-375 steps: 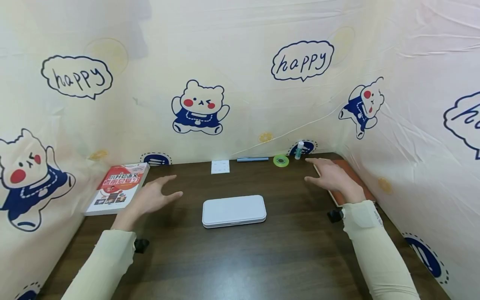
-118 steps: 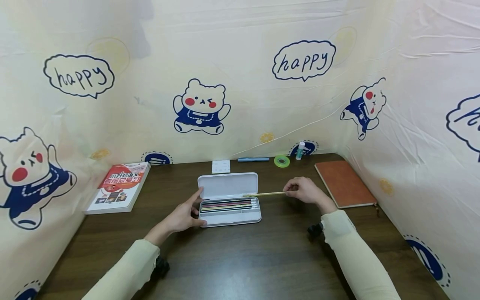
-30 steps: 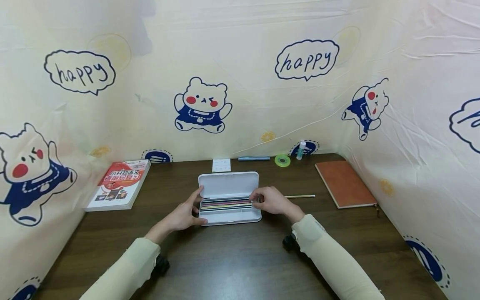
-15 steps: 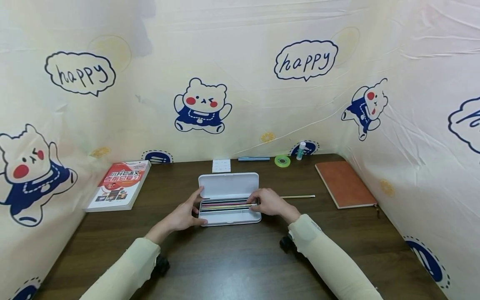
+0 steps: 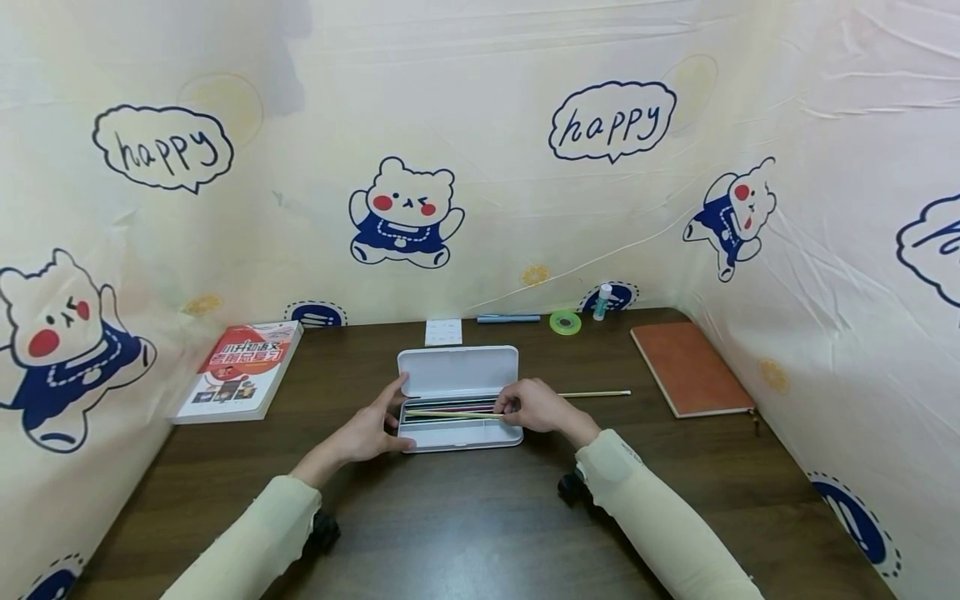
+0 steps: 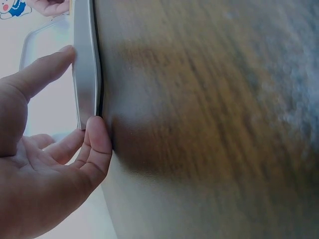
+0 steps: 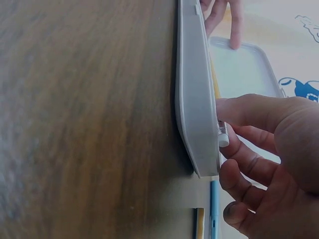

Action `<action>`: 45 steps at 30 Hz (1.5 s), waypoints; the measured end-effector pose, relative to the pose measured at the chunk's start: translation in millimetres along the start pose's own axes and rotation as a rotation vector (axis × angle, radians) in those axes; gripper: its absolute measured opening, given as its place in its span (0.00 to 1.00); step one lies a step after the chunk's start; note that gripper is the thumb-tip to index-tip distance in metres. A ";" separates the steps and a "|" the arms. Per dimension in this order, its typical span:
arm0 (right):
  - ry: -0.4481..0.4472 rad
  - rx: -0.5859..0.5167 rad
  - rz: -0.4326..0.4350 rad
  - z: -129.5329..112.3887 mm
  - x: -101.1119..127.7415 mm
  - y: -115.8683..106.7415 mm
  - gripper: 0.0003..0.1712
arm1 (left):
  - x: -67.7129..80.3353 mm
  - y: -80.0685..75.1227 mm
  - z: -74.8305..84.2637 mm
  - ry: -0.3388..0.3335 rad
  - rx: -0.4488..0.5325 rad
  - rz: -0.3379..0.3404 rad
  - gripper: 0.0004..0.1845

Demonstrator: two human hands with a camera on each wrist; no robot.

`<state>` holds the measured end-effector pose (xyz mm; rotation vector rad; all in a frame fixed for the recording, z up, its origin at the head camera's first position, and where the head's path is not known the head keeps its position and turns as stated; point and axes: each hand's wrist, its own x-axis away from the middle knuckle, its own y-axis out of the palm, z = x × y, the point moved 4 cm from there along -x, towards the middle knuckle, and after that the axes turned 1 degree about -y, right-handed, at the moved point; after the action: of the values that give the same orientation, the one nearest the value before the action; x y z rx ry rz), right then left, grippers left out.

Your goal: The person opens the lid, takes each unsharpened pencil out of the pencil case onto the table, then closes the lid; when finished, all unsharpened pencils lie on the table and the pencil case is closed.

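A white pencil case [image 5: 458, 372] stands with its lid raised, several pencils lying in its tray. My left hand [image 5: 362, 429] holds its left end, thumb at the front wall and a finger up at the lid; the left wrist view shows the little finger low beside the case's wall [image 6: 87, 74]. My right hand [image 5: 542, 407] pinches a yellow pencil [image 5: 447, 414] near its white eraser end [image 7: 223, 140], above the other pencils. Another light pencil [image 5: 603, 393] lies on the table right of the case, partly hidden behind my right hand.
A red and white book [image 5: 240, 371] lies at the left, a brown notebook [image 5: 690, 369] at the right. Along the back are a white paper pad [image 5: 443, 332], a blue pen [image 5: 507, 318], a green tape roll [image 5: 565, 322] and an upright glue stick [image 5: 602, 302].
The case, closed at first, has been opened. One pencil was taken out and laid on the table at right. Over the last second my right hand has lifted a yellow pencil inside the case.
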<state>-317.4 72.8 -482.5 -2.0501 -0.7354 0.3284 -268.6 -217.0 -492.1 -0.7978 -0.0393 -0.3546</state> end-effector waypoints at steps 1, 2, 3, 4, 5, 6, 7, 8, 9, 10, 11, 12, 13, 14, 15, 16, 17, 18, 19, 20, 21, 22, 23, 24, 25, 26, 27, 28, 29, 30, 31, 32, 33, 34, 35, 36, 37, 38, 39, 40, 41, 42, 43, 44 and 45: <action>-0.005 0.002 0.001 0.5 0.1 0.3 0.05 | 0.0 0.0 0.4 0.001 0.001 0.001 0.62; -0.010 0.005 0.002 1.0 0.1 0.5 0.05 | 0.0 0.1 0.6 0.003 -0.001 0.002 0.62; -0.014 0.004 0.003 1.4 0.2 0.6 0.06 | 0.0 0.1 0.8 0.005 -0.001 0.003 0.62; -0.018 0.003 0.004 1.8 0.4 0.6 0.06 | 0.0 0.2 1.1 0.006 -0.003 0.005 0.62; -0.022 0.001 0.006 2.2 0.7 0.5 0.06 | 0.0 0.3 1.2 0.008 -0.003 0.006 0.62; -0.024 -0.004 0.008 2.6 1.1 0.0 0.06 | -0.1 0.5 1.3 0.009 -0.004 0.006 0.62; -0.027 -0.009 0.012 3.3 1.5 -0.4 0.06 | -0.1 0.7 1.4 0.010 -0.006 0.005 0.62; -0.032 -0.016 0.018 3.9 2.2 -1.3 0.06 | -0.2 0.7 1.5 0.009 -0.007 0.004 0.62; -0.042 -0.021 0.026 4.2 2.8 -2.6 0.06 | -0.2 0.5 1.8 0.008 -0.006 0.004 0.62; -0.056 -0.026 0.037 4.6 3.6 -4.2 0.06 | -0.3 0.4 2.0 0.006 -0.006 0.004 0.62; -0.068 -0.031 0.048 5.0 4.6 -6.3 0.06 | -0.3 0.2 2.2 0.005 -0.008 0.003 0.62; -0.077 -0.037 0.058 5.7 5.7 -8.4 0.06 | -0.3 0.1 2.4 0.001 -0.007 0.002 0.62; -0.087 -0.040 0.069 6.5 6.8 -10.6 0.05 | -0.5 -0.2 2.6 -0.001 -0.008 0.001 0.62; -0.094 -0.042 0.077 7.8 7.9 -12.8 0.05 | -0.5 -0.3 2.9 -0.001 -0.007 0.001 0.62; -0.094 -0.047 0.083 9.2 9.2 -15.1 0.04 | -0.4 -0.3 3.1 0.001 -0.008 0.002 0.62; -0.090 -0.053 0.089 11.2 10.7 -17.3 0.04 | -0.4 -0.3 3.2 0.002 -0.008 0.001 0.62; -0.085 -0.059 0.094 13.5 12.2 -19.5 0.04 | -0.3 -0.2 3.4 0.003 -0.008 0.000 0.62; -0.083 -0.064 0.098 15.8 13.6 -21.4 0.04 | -0.3 -0.2 3.5 0.003 -0.007 0.002 0.62; -0.081 -0.067 0.103 18.2 15.2 -23.5 0.04 | -0.2 -0.2 3.6 0.006 -0.007 0.002 0.62; -0.074 -0.072 0.107 20.8 17.0 -25.8 0.04 | 0.0 -0.1 3.9 0.007 -0.006 0.003 0.62; -0.066 -0.076 0.111 23.2 19.0 -28.2 0.04 | 0.1 -0.1 4.0 0.007 -0.006 0.003 0.62; -0.062 -0.080 0.117 25.8 21.1 -30.6 0.04 | 0.1 -0.1 3.9 0.008 -0.006 0.003 0.62; -0.059 -0.085 0.122 28.2 23.3 -33.2 0.04 | 0.0 -0.1 3.8 0.009 -0.007 0.003 0.62; -0.050 -0.089 0.127 30.7 25.4 -35.8 0.04 | 0.0 -0.1 3.9 0.010 -0.007 0.004 0.62; -0.038 -0.092 0.133 33.8 27.7 -38.6 0.04 | 0.1 0.0 3.9 0.013 -0.006 0.004 0.62; -0.030 -0.096 0.139 36.9 29.8 -41.4 0.04 | 0.0 0.0 3.9 0.016 -0.006 0.004 0.62; -0.022 -0.100 0.144 40.4 31.8 -43.9 0.04 | -0.1 0.0 3.9 0.019 -0.006 0.005 0.62; -0.015 -0.105 0.150 44.1 33.9 -46.5 0.04 | -0.2 0.0 3.9 0.021 -0.006 0.006 0.62; -0.007 -0.103 0.156 48.3 35.8 -48.7 0.04 | -0.2 0.1 3.9 0.021 -0.004 0.008 0.62; 0.004 -0.103 0.160 52.8 37.7 -50.9 0.04 | -0.2 0.0 4.1 0.021 -0.002 0.009 0.62; 0.011 -0.104 0.165 57.5 40.0 -53.1 0.04 | -0.2 0.0 4.2 0.020 0.000 0.009 0.62; 0.018 -0.106 0.168 62.2 42.5 -55.2 0.04 | -0.2 0.2 4.1 0.019 0.001 0.008 0.62; 0.021 -0.105 0.172 66.5 45.2 -57.3 0.04 | -0.1 0.3 4.0 0.019 0.002 0.008 0.62; 0.025 -0.104 0.179 70.9 48.1 -59.6 0.04 | 0.0 0.5 4.0 0.019 0.004 0.007 0.62; 0.030 -0.104 0.185 75.3 51.2 -62.0 0.04 | 0.0 0.8 3.8 0.018 0.006 0.006 0.62; 0.030 -0.103 0.191 79.5 54.8 -64.3 0.04 | 0.0 1.0 3.6 0.017 0.007 0.004 0.62; 0.035 -0.103 0.197 83.4 58.3 -66.8 0.04 | 0.1 1.3 3.3 0.016 0.006 0.003 0.62; 0.041 -0.102 0.201 87.2 61.9 -69.2 0.04 | 0.1 1.4 2.9 0.014 0.005 0.002 0.62; 0.048 -0.102 0.206 91.0 65.5 -71.7 0.04 | 0.2 1.4 2.6 0.011 0.004 0.002 0.62; 0.063 -0.104 0.212 95.1 69.1 -74.1 0.04 | 0.2 1.5 2.2 0.008 0.004 0.003 0.62; 0.069 -0.102 0.215 98.9 72.7 -76.4 0.04 | 0.3 1.5 1.9 0.005 0.003 0.002 0.62; 0.079 -0.097 0.217 102.7 76.3 -78.6 0.04 | 0.3 1.5 1.6 0.002 0.002 0.002 0.62; 0.092 -0.098 0.220 106.3 79.6 -80.8 0.04 | 0.4 1.4 1.2 0.000 0.002 0.002 0.62; 0.098 -0.097 0.223 109.9 82.9 -82.8 0.04 | 0.4 1.5 0.9 -0.002 0.002 0.003 0.62; 0.104 -0.097 0.227 113.5 86.0 -84.7 0.04 | 0.5 1.6 0.5 -0.004 0.004 0.003 0.62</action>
<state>-337.0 237.0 -471.0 -2.2299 -0.4634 0.3166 -267.6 -215.8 -492.8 -0.7941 -0.0421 -0.3501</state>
